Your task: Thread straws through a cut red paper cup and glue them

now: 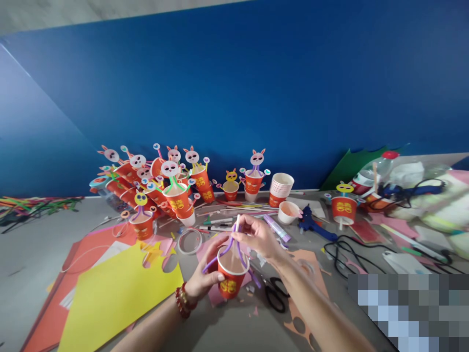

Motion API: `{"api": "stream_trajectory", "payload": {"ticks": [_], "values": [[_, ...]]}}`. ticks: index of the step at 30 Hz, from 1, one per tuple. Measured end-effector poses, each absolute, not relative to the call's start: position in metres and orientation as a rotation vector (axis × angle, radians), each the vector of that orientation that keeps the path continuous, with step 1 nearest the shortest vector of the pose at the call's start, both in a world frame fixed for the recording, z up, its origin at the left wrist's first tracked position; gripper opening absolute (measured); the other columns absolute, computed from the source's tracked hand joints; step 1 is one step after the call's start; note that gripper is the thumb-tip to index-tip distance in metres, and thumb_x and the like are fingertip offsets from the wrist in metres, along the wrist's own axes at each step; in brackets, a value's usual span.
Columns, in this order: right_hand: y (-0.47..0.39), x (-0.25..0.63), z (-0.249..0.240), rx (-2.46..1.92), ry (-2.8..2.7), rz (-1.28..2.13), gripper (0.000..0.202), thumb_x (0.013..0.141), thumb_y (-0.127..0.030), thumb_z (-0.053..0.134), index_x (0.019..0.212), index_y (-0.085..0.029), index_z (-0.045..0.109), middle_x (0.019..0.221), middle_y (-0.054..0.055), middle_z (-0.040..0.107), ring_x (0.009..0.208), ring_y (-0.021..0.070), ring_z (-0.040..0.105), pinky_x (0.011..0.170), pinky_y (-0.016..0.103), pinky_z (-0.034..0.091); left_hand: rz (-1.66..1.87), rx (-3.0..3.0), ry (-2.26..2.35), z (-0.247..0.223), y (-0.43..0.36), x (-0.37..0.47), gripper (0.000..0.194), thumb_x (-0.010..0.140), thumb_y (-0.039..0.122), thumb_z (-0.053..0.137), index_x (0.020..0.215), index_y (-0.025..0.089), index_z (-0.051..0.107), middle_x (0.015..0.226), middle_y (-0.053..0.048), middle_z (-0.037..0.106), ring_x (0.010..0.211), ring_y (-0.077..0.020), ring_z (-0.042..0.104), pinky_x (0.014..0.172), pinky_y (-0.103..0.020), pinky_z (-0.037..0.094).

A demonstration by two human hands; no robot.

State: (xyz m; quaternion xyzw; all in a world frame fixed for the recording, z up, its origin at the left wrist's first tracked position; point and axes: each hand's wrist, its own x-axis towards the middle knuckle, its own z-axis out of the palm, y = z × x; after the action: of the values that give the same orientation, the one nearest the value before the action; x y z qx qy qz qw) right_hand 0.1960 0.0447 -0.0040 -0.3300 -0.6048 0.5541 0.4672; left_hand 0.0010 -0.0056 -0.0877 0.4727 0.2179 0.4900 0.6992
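A red paper cup [230, 286] with yellow characters stands upright in front of me. My left hand [206, 275] wraps round its left side, with the thumb on the front. Purple pipe cleaners [240, 250] rise from inside the cup and meet at a white stick [238, 222] in the middle; their ends stick out left and right over the rim. My right hand [258, 238] is closed above the cup, thumb and fingers pinching the top of the stick and the purple stems. Black-handled scissors [275, 297] lie just right of the cup.
Finished cup figures with rabbit faces [169, 167] crowd the back left. A cup stack [281, 188], a blue glue gun [313, 222] and its black cable lie right. Yellow paper [124, 293] covers the left; a tape roll [189, 241] and paper scraps surround the cup.
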Motion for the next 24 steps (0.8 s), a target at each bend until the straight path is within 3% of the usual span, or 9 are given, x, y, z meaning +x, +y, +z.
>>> {"api": "stream_trajectory", "payload": {"ticks": [8, 24], "values": [[0.045, 0.196, -0.006, -0.795, -1.455, 1.481, 0.029, 0.073, -0.036, 0.083, 0.078, -0.018, 0.061, 0.073, -0.002, 0.06, 0.068, 0.0133, 0.056, 0.065, 0.025, 0.044, 1.13, 0.954, 0.47, -0.094, -0.007, 0.002, 0.086, 0.066, 0.047, 0.086, 0.142, 0.029, 0.05, 0.159, -0.012, 0.037, 0.143, -0.0416, 0.036, 0.116, -0.055, 0.032], [0.042, 0.192, -0.007, -0.767, -1.459, 1.44, 0.023, 0.075, -0.031, 0.082, 0.08, -0.019, 0.063, 0.071, -0.004, 0.058, 0.064, 0.0117, 0.054, 0.061, 0.024, 0.042, 1.177, 0.869, 0.588, -0.099, -0.007, 0.003, 0.063, 0.071, 0.044, 0.082, 0.127, 0.021, 0.064, 0.132, -0.014, 0.065, 0.125, -0.0379, 0.057, 0.109, -0.052, 0.04]]}}
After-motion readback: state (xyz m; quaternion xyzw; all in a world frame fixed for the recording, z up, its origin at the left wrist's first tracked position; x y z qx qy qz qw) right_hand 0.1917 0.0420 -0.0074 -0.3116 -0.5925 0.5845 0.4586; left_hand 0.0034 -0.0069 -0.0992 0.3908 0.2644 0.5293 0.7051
